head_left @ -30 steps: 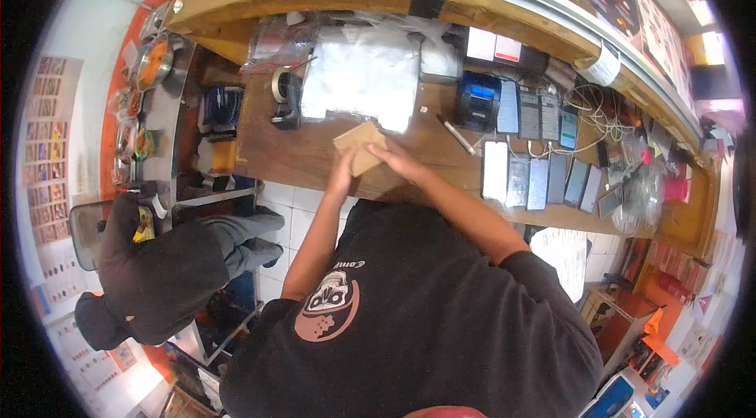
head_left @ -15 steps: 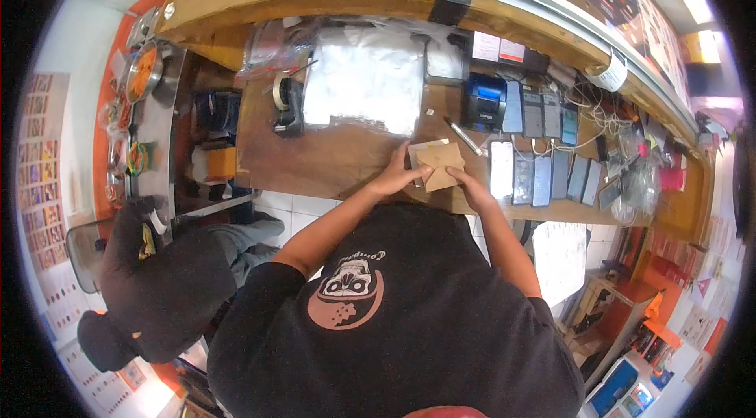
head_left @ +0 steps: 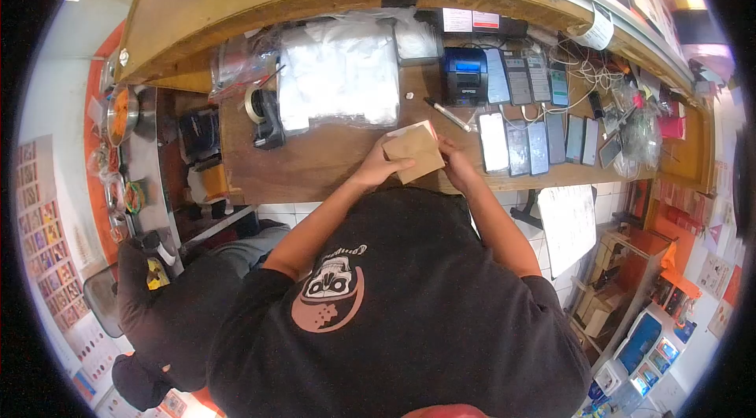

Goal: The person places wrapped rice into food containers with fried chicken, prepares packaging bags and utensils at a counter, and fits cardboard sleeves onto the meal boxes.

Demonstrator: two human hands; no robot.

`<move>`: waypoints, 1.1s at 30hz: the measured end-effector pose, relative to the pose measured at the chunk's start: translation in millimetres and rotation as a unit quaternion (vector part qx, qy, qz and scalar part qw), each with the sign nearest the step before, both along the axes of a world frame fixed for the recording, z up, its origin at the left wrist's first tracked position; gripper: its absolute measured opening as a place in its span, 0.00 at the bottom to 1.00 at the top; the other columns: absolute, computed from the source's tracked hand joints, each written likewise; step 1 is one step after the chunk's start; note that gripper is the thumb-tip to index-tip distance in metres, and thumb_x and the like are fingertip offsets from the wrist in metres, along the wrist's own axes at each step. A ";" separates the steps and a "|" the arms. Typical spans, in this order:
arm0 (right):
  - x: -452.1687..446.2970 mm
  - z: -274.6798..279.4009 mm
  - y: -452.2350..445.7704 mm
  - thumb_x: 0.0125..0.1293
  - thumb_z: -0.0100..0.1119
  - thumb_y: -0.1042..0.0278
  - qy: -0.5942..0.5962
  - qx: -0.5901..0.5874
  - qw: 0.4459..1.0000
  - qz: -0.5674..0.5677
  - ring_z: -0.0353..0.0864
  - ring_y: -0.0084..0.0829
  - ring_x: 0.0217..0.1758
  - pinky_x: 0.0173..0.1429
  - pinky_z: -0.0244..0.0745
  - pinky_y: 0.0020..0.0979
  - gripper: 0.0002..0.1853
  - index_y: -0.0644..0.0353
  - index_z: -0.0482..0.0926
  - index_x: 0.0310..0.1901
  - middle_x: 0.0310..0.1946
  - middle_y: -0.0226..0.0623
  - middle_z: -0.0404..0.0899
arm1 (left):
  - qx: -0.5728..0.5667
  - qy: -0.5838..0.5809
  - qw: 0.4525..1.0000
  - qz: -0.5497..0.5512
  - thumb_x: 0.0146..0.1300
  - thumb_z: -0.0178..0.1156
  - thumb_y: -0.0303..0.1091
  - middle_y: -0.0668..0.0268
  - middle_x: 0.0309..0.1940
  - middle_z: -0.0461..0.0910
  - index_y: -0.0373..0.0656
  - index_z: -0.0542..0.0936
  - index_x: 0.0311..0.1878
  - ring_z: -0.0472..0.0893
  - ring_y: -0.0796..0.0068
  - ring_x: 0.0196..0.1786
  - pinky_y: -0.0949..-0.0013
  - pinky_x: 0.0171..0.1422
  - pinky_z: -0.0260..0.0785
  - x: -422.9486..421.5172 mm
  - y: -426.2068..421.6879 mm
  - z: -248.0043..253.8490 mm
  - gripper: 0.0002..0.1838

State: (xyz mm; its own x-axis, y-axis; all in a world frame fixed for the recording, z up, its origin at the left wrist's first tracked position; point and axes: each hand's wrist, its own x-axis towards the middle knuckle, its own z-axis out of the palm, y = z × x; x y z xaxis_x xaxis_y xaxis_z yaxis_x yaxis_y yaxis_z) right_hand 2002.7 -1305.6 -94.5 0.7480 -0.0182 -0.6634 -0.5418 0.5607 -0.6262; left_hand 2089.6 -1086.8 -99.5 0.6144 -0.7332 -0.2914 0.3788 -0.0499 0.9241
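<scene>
Being held over the near side of the worktop (head_left: 315, 164), a brown packet (head_left: 417, 158) is being gripped by the left hand (head_left: 382, 167), whose thumb is being laid across the face nearest the body. The fingers are being narrowed around the left edge. At the right edge, the right hand (head_left: 459, 166) is being placed with its fingers bunched; whether the packet is being pinched there or only touched cannot be told. Along the far edge, a strip of white (head_left: 423, 127) is being exposed.

Judging by this pose, the packet is being handled or inspected at its edges. For any work at that white strip, a steady hold on the left and a finer pinch on the right would seem to be called for, the packet being thin and probably easily creased.

Just beyond the packet, to the far right, a marker (head_left: 450, 115) is being left untouched, with a printer (head_left: 465, 75) standing farther back. Several phones (head_left: 494, 144) are being laid out to the right, and white plastic bags (head_left: 339, 71) are being piled at the far left.
</scene>
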 end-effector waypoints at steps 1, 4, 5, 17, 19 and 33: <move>1.8 -0.9 1.4 0.72 0.56 0.61 -0.001 -0.028 0.999 0.019 0.71 0.34 0.65 0.69 0.64 0.37 0.27 0.59 0.67 0.70 0.64 0.40 0.73 | 0.001 0.046 0.999 0.017 0.55 0.76 0.34 0.57 0.60 0.73 0.34 0.59 0.69 0.73 0.67 0.63 0.63 0.64 0.71 0.9 1.4 11.0 0.44; 2.7 -2.5 3.2 0.67 0.61 0.70 -0.015 -0.108 0.994 0.025 0.74 0.33 0.63 0.66 0.68 0.35 0.30 0.61 0.64 0.69 0.60 0.42 0.75 | 0.027 0.119 0.989 0.086 0.53 0.76 0.30 0.56 0.58 0.73 0.34 0.65 0.64 0.74 0.67 0.61 0.64 0.63 0.71 -6.4 12.1 24.4 0.39; 3.2 -7.7 1.5 0.65 0.62 0.72 -0.044 -0.135 0.990 0.012 0.74 0.33 0.62 0.65 0.69 0.35 0.30 0.61 0.64 0.68 0.59 0.43 0.76 | 0.049 0.101 0.986 0.123 0.52 0.77 0.30 0.57 0.56 0.74 0.35 0.64 0.63 0.74 0.67 0.61 0.64 0.63 0.71 -11.0 15.6 16.6 0.39; 7.6 78.5 -31.6 0.54 0.68 0.76 -0.274 -0.448 0.851 -0.021 0.76 0.31 0.54 0.60 0.71 0.32 0.30 0.61 0.65 0.57 0.49 0.39 0.74 | 0.410 -0.328 0.833 0.173 0.46 0.79 0.42 0.50 0.64 0.65 0.40 0.66 0.66 0.64 0.50 0.68 0.49 0.73 0.56 -3.5 61.5 -18.3 0.45; 10.5 114.6 -15.4 0.52 0.70 0.75 -0.284 -0.442 0.851 -0.010 0.75 0.31 0.56 0.62 0.69 0.33 0.29 0.61 0.67 0.55 0.48 0.36 0.73 | 0.445 -0.345 0.807 0.181 0.44 0.79 0.46 0.49 0.66 0.61 0.42 0.67 0.68 0.59 0.45 0.71 0.47 0.76 0.50 -3.2 51.8 29.0 0.48; 63.3 129.8 132.4 0.59 0.70 0.74 -0.365 -0.188 0.873 0.263 0.77 0.31 0.56 0.61 0.71 0.31 0.12 0.66 0.80 0.43 0.55 0.41 0.77 | -0.060 -0.099 0.973 0.199 0.62 0.65 0.27 0.54 0.65 0.70 0.41 0.72 0.56 0.71 0.62 0.67 0.58 0.70 0.65 -25.1 135.7 144.6 0.20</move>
